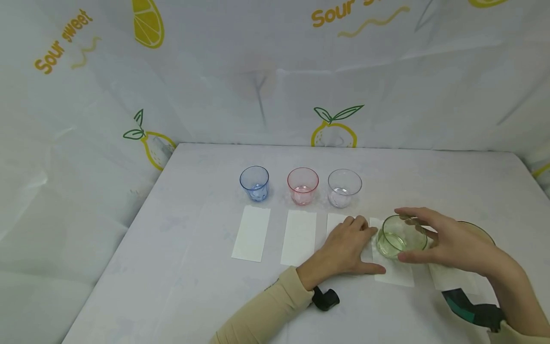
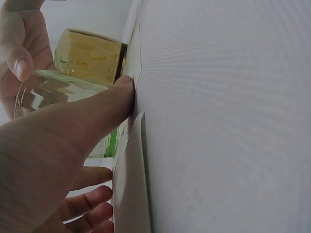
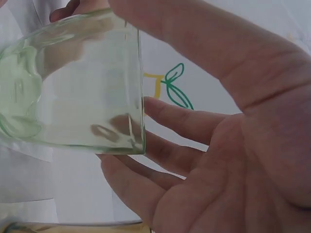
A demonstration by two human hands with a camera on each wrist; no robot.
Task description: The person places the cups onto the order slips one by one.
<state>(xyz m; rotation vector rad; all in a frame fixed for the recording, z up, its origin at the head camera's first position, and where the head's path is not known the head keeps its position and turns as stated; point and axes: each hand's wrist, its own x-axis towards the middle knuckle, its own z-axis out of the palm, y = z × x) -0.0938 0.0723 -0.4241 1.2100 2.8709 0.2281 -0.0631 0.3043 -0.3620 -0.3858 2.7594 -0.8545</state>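
A clear green glass (image 1: pixel 388 251) stands at the upper part of a white card (image 1: pixel 393 277). My right hand (image 1: pixel 455 241) holds it near the rim, with the thumb on the near side and the fingers round the far side. In the right wrist view, the thumb and fingertips meet the rim of the green glass (image 3: pixel 87 92). My left hand (image 1: pixel 345 246) rests on the cards just left of the glass, with its thumb and fingers spread. The left thumb (image 2: pixel 112 99) touches the surface in the left wrist view. An amber glass (image 2: pixel 90 56) stands beyond the green one, partly hidden by my right hand in the head view.
A blue glass (image 1: pixel 255 184), a pink glass (image 1: pixel 303 186) and a colourless glass (image 1: pixel 344 188) stand in a row at the back. White cards lie in front of them, including a left card (image 1: pixel 251 234) and a second card (image 1: pixel 298 236). A lemon-print cloth (image 1: pixel 240 86) hangs behind.
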